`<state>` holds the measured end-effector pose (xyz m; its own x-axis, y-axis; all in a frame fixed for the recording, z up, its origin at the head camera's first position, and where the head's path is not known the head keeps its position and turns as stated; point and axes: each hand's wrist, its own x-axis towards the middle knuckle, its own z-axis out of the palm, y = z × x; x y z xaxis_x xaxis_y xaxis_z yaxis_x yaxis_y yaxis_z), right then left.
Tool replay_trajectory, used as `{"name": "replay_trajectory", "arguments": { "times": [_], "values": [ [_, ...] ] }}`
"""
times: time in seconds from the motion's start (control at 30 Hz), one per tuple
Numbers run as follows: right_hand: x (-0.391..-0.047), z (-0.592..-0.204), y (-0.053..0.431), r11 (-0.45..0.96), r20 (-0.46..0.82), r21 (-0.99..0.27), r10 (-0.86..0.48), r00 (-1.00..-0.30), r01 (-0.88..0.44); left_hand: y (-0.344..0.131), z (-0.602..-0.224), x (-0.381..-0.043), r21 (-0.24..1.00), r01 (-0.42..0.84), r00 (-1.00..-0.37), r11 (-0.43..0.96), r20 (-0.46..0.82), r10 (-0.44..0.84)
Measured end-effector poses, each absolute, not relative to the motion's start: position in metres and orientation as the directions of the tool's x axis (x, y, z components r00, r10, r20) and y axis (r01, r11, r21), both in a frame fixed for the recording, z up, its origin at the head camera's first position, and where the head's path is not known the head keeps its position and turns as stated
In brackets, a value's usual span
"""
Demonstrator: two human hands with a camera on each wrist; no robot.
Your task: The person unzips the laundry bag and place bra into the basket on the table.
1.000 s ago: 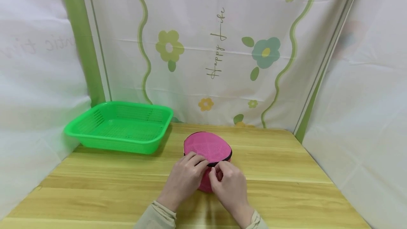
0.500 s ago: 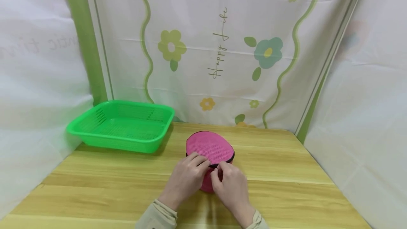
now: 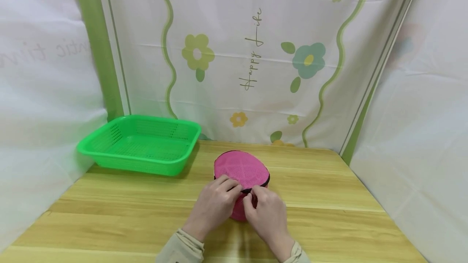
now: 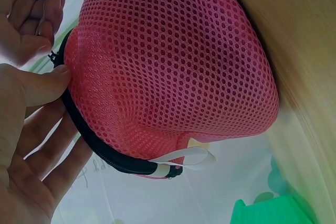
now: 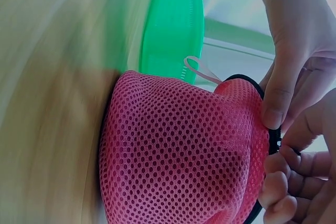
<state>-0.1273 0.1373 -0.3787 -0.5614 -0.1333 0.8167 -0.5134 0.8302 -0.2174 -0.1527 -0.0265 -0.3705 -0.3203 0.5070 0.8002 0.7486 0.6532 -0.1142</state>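
A pink mesh pouch (image 3: 239,167) with a black zipper rim (image 4: 100,148) stands on the wooden table, its round top facing up. My left hand (image 3: 215,202) pinches that rim at the near side, thumb (image 4: 50,85) pressed on the outside and the other fingers behind. Right beside it, my right hand (image 3: 267,212) has thumb and forefinger together on the small dark zipper pull (image 5: 279,148), its other fingers curled. A white loop tab (image 4: 191,157) sticks out from the rim farther along. What the pouch holds is hidden.
A green perforated plastic basket (image 3: 140,145) sits at the back left of the table (image 3: 109,218). White curtains with flower prints (image 3: 252,104) close off the back and both sides.
The head view has shifted slightly, so everything appears a little farther right. Both hands keep their grip at the pouch's near rim, with almost no movement.
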Motion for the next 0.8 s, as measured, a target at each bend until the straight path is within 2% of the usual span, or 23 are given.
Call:
{"name": "replay_trajectory", "arguments": {
  "times": [0.43, 0.8],
  "values": [
    [-0.1271, -0.3794, 0.1387, 0.833, 0.797, -0.243, -0.120, -0.591, -0.497, -0.0278, -0.3690, -0.1506, -0.123, 0.736, -0.334, 0.665, 0.788, 0.516],
    [-0.1287, -0.3804, 0.1400, 0.830, 0.807, -0.238, -0.120, -0.578, -0.505, -0.0275, -0.3690, -0.1502, -0.126, 0.736, -0.343, 0.665, 0.777, 0.527]
  ]
}}
